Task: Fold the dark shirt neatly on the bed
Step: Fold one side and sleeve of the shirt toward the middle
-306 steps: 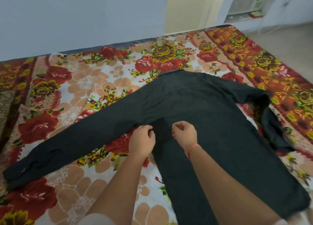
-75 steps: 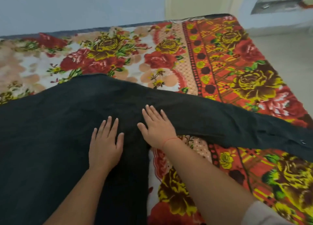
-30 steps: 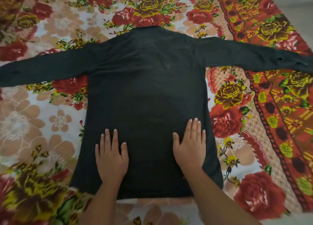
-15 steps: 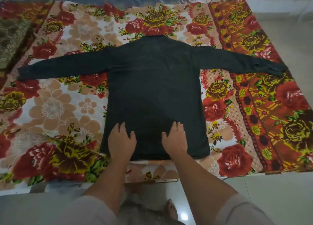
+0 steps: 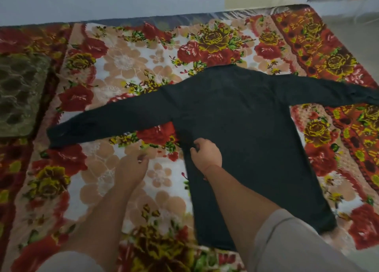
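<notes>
— Right hand (image 5: 207, 153) first: what is it doing?
— It is curled into a pinch on the shirt (image 5: 242, 128) at its left side seam, just under the armpit, gripping a fold of cloth.
— And the left hand (image 5: 132, 167)?
— Blurred, over bare bedspread (image 5: 123, 66) just left of the shirt, touching no cloth; I cannot tell how far its fingers are spread.
— Where does the shirt lie?
— Flat on the bed, hem at the near edge, collar pointing away, both sleeves out sideways. The right cuff runs out of view.
— Any container about?
— None showing.
— Room to work?
— Bare spread to the left and beyond the collar. A mottled green pillow (image 5: 18, 95) lies at the far left, apart from the left cuff
</notes>
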